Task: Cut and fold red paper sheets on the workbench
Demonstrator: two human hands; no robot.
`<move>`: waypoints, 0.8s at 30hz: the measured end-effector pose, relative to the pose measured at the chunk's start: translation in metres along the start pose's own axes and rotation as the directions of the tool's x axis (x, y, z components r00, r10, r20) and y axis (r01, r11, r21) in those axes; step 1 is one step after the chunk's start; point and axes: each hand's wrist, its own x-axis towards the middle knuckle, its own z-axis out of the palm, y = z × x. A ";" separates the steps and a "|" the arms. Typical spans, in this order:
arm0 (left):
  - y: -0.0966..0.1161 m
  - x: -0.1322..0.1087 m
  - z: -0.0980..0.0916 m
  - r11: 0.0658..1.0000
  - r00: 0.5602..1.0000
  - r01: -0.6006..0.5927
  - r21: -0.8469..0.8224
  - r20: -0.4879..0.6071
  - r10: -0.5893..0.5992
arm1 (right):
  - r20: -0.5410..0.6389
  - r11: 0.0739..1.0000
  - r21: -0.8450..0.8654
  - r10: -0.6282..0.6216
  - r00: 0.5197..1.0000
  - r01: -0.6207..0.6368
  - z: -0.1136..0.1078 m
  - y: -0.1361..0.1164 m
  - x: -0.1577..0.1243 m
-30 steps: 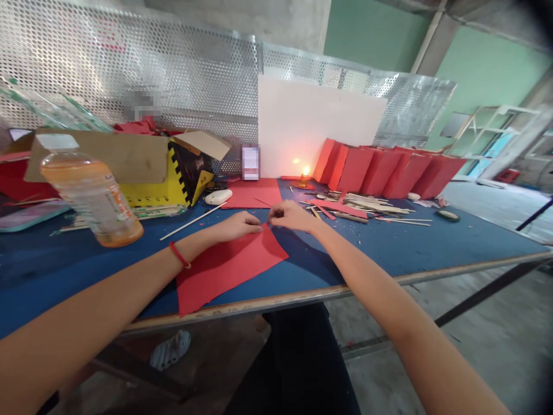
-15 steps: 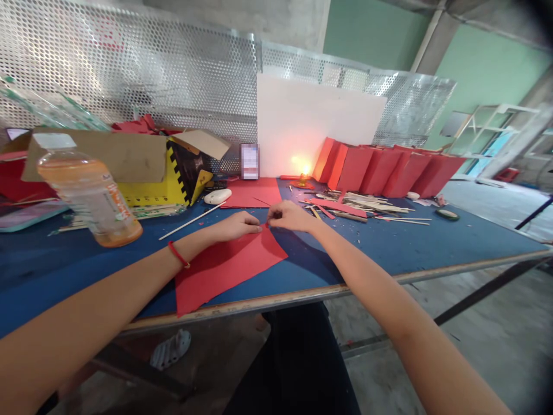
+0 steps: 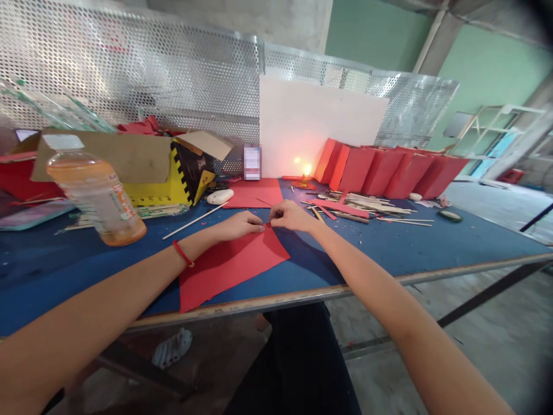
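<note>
From the head view, our right hand (image 3: 294, 217) pinches the top corner of a red paper sheet (image 3: 228, 268) lying flat below it. Our left hand (image 3: 238, 226) rests beside that corner; we cannot tell whether it grips. A thin white stick (image 3: 194, 221) lies just left of it on the blue table mat (image 3: 401, 259).

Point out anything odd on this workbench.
A small open flame burns on the blue table top, right beside the standing red paper sheets and loose wooden sticks, which looks risky.

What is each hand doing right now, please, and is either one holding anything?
Left hand: closed, pinching the corner of the red paper.
Right hand: closed, pinching the same corner.
</note>
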 end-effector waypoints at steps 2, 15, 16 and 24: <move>-0.001 0.001 0.001 1.000 1.000 -0.006 0.009 0.004 0.006 | -0.006 0.999 -0.036 0.012 1.000 -0.013 0.001 0.000 0.000; 0.000 -0.006 -0.005 0.997 0.998 0.028 -0.069 -0.060 -0.032 | -0.353 0.945 -0.159 0.218 0.910 -0.288 -0.025 0.029 -0.003; 0.002 -0.007 -0.004 0.993 0.992 0.054 -0.104 -0.104 -0.065 | -0.348 0.947 -0.150 0.218 0.912 -0.284 -0.023 0.029 -0.003; 0.008 -0.005 -0.012 0.599 0.779 -0.031 -0.800 -0.395 -0.487 | -0.274 0.971 0.123 0.233 0.933 -0.207 -0.015 0.031 -0.003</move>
